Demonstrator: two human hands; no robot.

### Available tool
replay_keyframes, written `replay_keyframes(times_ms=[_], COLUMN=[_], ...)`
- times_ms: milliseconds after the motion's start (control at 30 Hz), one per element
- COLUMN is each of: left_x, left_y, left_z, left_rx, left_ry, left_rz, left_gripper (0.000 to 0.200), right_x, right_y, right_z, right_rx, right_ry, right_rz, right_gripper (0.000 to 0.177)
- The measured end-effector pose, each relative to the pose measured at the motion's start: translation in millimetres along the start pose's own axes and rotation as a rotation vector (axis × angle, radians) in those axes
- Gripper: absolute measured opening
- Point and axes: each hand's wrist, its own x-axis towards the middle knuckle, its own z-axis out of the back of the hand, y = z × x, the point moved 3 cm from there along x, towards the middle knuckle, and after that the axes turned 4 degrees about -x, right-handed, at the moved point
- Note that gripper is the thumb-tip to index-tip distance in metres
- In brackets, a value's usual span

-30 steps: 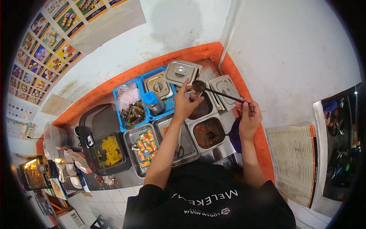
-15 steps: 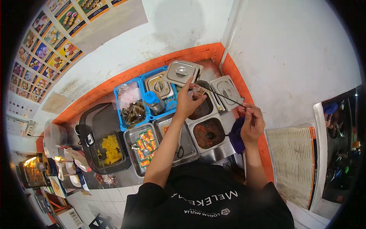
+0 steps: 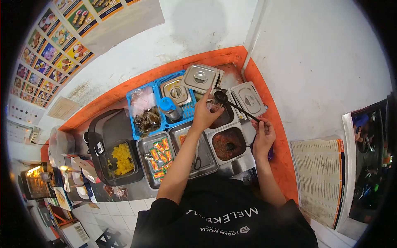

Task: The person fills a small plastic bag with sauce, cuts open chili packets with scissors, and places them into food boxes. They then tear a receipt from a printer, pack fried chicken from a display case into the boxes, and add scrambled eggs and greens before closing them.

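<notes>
Steel pans without lids number two: the red-sauce pan [image 3: 232,158] and, just beyond it, a dark-looking pan [image 3: 237,117]. Two ladles show, a black ladle [image 3: 244,113] held above the dark-looking pan and a second ladle [image 3: 230,146] resting in the red sauce. Three steel lids with handles lie beyond the red-sauce pan: a middle lid [image 3: 192,80], a right lid [image 3: 248,99], and a left lid [image 3: 175,91]. Two blue baskets [image 3: 133,124] sit beyond and left of it, with one bottle [image 3: 170,108], blue-capped, in the right-hand one. Two shallow trays [image 3: 204,155] lie left of the red-sauce pan, the nearer carrying one pair of scissors [image 3: 197,162], the other a heap of sachets [image 3: 161,153] too overlapped to count. Farther left, yellow food [image 3: 123,160] fills part of a dark container [image 3: 113,128].

All this stands on a grey metal table [image 3: 134,191] in a corner of white walls [image 3: 322,62] with an orange band [image 3: 285,177]. Right of the red-sauce pan hangs a printed menu sheet [image 3: 316,182].

The left hand [image 3: 204,115] has its fingers curled around a small clear cup [image 3: 214,107], beyond the red-sauce pan. The right hand [image 3: 263,136] pinches the black ladle's handle between thumb and fingers, its bowl just at the cup's mouth; whether they touch, I cannot tell.
</notes>
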Motion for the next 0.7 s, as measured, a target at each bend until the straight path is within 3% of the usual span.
replay_keyframes(times_ms=[133,167,267,367,467,533,567,700], left_x=[-9.4,-11.4,-18.4,-36.5,-64.7,-88.8,-101.7,-171.9], left_y=[13.1,10.3,16.7,6.8,-55.9,-101.6,-121.0,-154.0], left_z=[8.2,13.4,32.3,51.5,73.8,89.3,100.0,168.0], left_rx=[0.025,0.133,0.180,0.107,-0.085,-0.226,-0.228,-0.039], left_ry=[-0.009,-0.023,-0.059,-0.062,0.007,0.051,0.030,-0.143], left_rz=[0.053,-0.040,0.052,-0.047,0.021,0.030,0.019,0.033], left_gripper=[0.093,0.091,0.089,0.090,0.092,0.092,0.090,0.078], right_x=[-6.5,-6.3,-1.4,-4.5,-24.4,-53.8,-70.9,-134.8], right_y=[-30.9,-41.2,-84.6,-45.8,-15.3,0.2,11.8,42.9], right_z=[7.5,10.4,29.9,-0.4,-68.4,-121.4,-145.0,-197.1], right_rx=[0.142,0.176,0.053,-1.012,-0.782,-0.282,-0.010,0.084], right_ry=[-0.097,-0.126,-0.053,0.405,0.616,0.820,0.894,1.092], right_rz=[-0.183,-0.226,-0.203,0.282,0.448,-0.096,-0.254,-0.501], right_gripper=[0.012,0.012,0.019,0.035,0.046,0.041,0.034,0.022])
